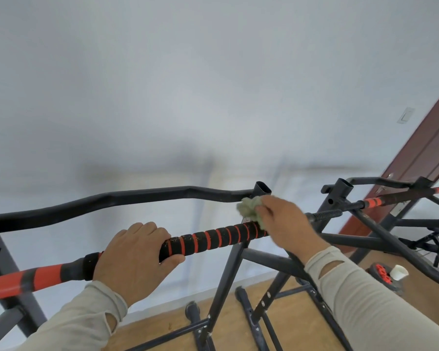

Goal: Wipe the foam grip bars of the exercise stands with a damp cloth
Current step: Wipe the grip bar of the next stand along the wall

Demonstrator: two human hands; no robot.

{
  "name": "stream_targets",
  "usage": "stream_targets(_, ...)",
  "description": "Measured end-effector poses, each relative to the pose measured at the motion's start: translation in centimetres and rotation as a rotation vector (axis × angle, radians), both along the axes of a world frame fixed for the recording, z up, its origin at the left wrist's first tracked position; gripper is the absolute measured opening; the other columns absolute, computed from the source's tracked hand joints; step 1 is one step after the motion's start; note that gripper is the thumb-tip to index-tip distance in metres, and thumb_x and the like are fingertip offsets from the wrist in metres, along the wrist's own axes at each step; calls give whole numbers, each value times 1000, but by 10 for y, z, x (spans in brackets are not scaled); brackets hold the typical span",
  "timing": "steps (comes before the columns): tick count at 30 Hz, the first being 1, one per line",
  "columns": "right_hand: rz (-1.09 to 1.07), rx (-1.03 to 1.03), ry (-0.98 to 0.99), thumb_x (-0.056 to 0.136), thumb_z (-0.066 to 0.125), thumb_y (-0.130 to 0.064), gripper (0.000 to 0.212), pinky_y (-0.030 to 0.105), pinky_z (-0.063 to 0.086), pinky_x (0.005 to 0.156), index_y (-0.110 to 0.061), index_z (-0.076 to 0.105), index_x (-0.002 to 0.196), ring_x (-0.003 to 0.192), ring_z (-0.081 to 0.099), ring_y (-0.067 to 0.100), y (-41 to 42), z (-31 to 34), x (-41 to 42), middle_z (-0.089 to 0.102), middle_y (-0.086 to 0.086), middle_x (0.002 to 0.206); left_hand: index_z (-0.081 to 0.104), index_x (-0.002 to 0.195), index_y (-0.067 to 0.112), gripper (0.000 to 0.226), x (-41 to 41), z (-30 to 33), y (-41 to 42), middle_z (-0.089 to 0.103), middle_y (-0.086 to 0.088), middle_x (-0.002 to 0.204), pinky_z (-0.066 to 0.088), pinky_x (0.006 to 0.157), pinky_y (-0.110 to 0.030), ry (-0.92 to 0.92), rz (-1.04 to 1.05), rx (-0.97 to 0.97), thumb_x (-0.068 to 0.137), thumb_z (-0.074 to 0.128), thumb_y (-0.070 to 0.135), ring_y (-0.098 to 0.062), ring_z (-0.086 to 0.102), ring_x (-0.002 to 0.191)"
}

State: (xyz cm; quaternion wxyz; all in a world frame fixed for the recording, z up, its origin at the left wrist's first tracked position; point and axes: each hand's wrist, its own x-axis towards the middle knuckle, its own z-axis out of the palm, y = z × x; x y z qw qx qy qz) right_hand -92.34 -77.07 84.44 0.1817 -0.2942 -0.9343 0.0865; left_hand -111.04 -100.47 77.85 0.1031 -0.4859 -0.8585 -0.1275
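Left hand [134,259] clamped round black-and-red striped foam grip bar [213,239], steadying; right hand [281,224] gripped crumpled green cloth [250,211] against bar's far end. Mid-wipe; next stroke probably back along foam toward left hand.

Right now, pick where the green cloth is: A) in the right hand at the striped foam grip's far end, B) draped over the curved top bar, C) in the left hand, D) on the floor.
A: the right hand holds the green cloth against the striped foam grip.
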Motion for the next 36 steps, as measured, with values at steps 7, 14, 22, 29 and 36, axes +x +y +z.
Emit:
stream_targets(7, 123, 16, 151, 106, 51, -27, 18, 5, 43, 88, -23, 66, 96, 89, 62, 5, -55, -55, 10, 67, -18, 89, 57, 102, 40, 46, 0, -2, 0, 54, 16, 86, 46, 82, -23, 1, 8, 5, 82, 45, 79, -8, 51, 79)
stream_targets(14, -76, -400, 78, 105, 50, -38, 31, 27, 42, 50, -26, 63, 79, 49, 45, 3, -47, -23, 49, 60, 1, 62, 55, 107, 39, 48, -2, 1, 1, 53, 15, 90, 44, 84, -22, -23, 1, -25, 85, 39, 79, -7, 51, 84)
stream_targets(22, -117, 36, 134, 106, 44, -33, 26, 29, 47, 62, -25, 56, 85, 68, 56, 9, -11, -16, 10, 59, -7, 79, 54, 107, 39, 46, 0, 2, 0, 52, 16, 90, 45, 85, -23, -28, 8, -48, 85, 40, 78, -7, 51, 84)
stream_targets(29, 31, 94, 107, 106, 43, -36, 26, 31, 56, 73, -29, 54, 84, 71, 58, 9, -64, -56, -32, 60, -11, 76, 56, 105, 38, 46, -2, -1, 3, 53, 15, 89, 47, 85, -26, -23, 1, -19, 85, 43, 77, -8, 51, 84)
stream_targets(36, 390, 249, 84, 95, 66, -16, 24, 35, 46, 111, -18, 73, 118, 114, 67, 14, -80, -65, -45, 75, -4, 119, 58, 102, 37, 49, -4, -2, 0, 51, 14, 88, 44, 80, -28, 15, -11, -21, 86, 38, 78, -11, 48, 83)
